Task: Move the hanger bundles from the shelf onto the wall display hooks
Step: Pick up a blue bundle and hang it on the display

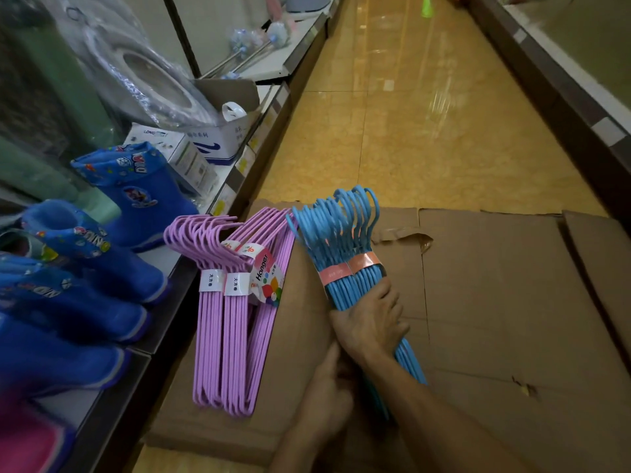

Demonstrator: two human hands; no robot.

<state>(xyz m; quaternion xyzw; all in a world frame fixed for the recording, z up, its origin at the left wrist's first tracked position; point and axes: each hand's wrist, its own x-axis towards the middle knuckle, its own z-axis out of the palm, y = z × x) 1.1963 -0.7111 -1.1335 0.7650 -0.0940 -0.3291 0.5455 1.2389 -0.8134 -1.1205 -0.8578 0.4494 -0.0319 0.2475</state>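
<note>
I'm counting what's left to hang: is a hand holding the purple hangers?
No, the purple hangers lie untouched on the cardboard, while the right hand grips the blue hangers.

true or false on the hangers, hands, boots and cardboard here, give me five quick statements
1. The right hand grips the blue hanger bundle. True.
2. The pink hanger bundles hang on wall hooks. False: they lie on flattened cardboard.
3. The blue boots stand on the shelf at left. True.
4. The left hand holds a boot. False: it is at the blue bundle's lower end.
5. The blue bundle has green bands. False: they are orange-pink.
</note>
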